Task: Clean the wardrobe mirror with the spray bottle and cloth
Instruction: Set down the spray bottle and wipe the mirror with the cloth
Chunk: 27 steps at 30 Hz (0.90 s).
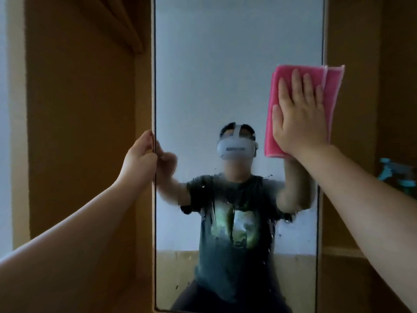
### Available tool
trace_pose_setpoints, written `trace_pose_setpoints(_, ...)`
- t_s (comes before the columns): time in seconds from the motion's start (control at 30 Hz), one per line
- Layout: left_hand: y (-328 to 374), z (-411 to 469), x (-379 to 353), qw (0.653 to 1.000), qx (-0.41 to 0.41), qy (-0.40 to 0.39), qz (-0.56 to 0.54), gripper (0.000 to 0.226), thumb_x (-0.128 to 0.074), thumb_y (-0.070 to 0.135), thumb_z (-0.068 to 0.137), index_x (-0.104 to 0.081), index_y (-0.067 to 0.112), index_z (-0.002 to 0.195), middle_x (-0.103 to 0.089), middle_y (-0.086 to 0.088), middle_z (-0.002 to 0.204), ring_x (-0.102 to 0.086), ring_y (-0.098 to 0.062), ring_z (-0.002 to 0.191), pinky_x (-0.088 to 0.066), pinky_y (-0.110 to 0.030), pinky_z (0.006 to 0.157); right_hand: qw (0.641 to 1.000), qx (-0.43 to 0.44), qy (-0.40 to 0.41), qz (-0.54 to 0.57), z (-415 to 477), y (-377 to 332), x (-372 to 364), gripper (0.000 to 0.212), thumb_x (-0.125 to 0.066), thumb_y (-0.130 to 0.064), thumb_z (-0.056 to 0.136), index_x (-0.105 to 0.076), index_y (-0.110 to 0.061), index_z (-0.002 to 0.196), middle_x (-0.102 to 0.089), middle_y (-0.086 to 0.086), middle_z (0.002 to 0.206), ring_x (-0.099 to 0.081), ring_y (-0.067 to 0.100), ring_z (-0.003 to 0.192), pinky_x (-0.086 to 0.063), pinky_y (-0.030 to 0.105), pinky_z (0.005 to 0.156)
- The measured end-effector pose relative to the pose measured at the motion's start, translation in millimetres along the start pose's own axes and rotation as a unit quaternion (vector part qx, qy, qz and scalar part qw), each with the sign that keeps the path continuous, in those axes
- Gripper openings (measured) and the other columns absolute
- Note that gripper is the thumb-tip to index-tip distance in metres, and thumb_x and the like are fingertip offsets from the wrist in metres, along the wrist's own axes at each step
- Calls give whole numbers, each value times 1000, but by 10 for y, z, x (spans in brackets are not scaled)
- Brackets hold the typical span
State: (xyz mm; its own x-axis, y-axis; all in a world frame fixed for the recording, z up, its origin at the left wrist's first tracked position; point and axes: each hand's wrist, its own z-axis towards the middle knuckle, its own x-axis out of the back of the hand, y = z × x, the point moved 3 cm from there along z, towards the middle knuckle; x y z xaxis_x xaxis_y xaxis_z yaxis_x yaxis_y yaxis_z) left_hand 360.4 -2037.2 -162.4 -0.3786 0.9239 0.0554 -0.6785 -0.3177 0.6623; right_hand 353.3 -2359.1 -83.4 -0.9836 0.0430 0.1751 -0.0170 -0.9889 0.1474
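The left hand (141, 152) is gripping the mirror (225, 64) edge while the flat, spread right hand (300, 114) is pressing the pink cloth (274, 134), best sweeping down through the droplets (274, 224).

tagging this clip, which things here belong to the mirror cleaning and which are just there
In the job: mirror; pink cloth under the flat right hand; left hand gripping the mirror's edge; blurred teal shape, probably the spray bottle.
Just there: wardrobe side panel; wooden ledge at lower right.
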Motion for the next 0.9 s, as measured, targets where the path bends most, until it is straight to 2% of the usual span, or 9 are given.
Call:
trace_pose_setpoints(0.1, -201, -247, -73, 999, -7, 20, -26, 34, -36, -5, 76, -59, 18, 87, -59, -1, 75, -58, -23, 79, -49, -37, 71, 1000, 9, -1, -10, -39, -7, 10, 59, -14, -38, 102, -12, -11, 154, -11, 18, 160, -8, 36, 147, -2, 49, 120)
trace_pose_setpoints(0.13, -262, -297, -97, 999, -8, 34, -38, 35, -35, -4, 79, -61, 15, 94, -62, -7, 83, -59, -27, 87, -51, -38, 78, 1000, 10, 0, -10, -47, -7, 16, 59, -14, -38, 102, -11, -11, 154, -10, 18, 160, -8, 35, 148, -2, 49, 120)
trace_pose_setpoints(0.17, -330, -326, -116, 997, -2, 52, -59, 37, -35, -1, 84, -61, 10, 107, -64, -13, 99, -59, -30, 100, -50, -44, 91, 1000, 11, -1, -11, -55, -10, 23, 58, -14, -38, 102, -11, -11, 154, -9, 17, 161, -7, 35, 148, -3, 49, 120)
trace_pose_setpoints(0.2, -386, -340, -132, 994, 11, 67, -86, 37, -35, 4, 91, -57, 7, 120, -63, -15, 114, -57, -30, 112, -44, -46, 101, 1000, 10, -1, -14, -68, -13, 26, 58, -14, -38, 102, -10, -11, 154, -8, 17, 161, -7, 35, 148, -3, 49, 120)
trace_pose_setpoints(0.27, -462, -329, -148, 988, 24, 93, -121, 35, -38, 16, 98, -56, 13, 128, -62, -8, 124, -56, -22, 118, -40, -42, 106, 1000, 5, -4, -23, -85, -11, 25, 58, -14, -38, 103, -10, -10, 154, -8, 17, 161, -7, 34, 148, -4, 49, 120)
trace_pose_setpoints(0.4, -482, -322, -109, 991, 3, 105, -88, 29, -41, 22, 100, -62, 26, 118, -69, 8, 106, -63, -7, 103, -47, -36, 99, 1000, 13, -15, -20, -137, -13, 22, 59, -13, -38, 102, -9, -10, 154, -8, 17, 161, -7, 34, 148, -4, 49, 120)
trace_pose_setpoints(0.53, -456, -369, -105, 993, -11, 101, -54, 29, -40, 23, 101, -59, 26, 122, -67, 8, 107, -62, -8, 103, -48, -36, 97, 1000, 3, -24, -7, -438, -57, -19, 62, -8, -41, 100, -10, -10, 154, -9, 16, 161, -7, 33, 148, -5, 49, 120)
trace_pose_setpoints(0.73, -404, -409, -96, 994, -11, 106, -38, 31, -39, 22, 101, -56, 23, 126, -65, 10, 106, -60, -9, 106, -46, -29, 97, 999, 14, -30, 14, -1263, -183, -161, 58, -10, -40, 103, -15, -9, 152, -16, 18, 158, -13, 35, 147, -10, 51, 120)
trace_pose_setpoints(0.9, -468, -454, -55, 998, -24, 54, -31, 33, -37, 20, 101, -59, 32, 123, -66, 14, 110, -59, -3, 107, -43, -29, 100, 998, 43, -32, 19, -1703, -243, -236, 57, -15, -38, 103, -19, -8, 151, -18, 18, 157, -12, 36, 146, -10, 52, 119)
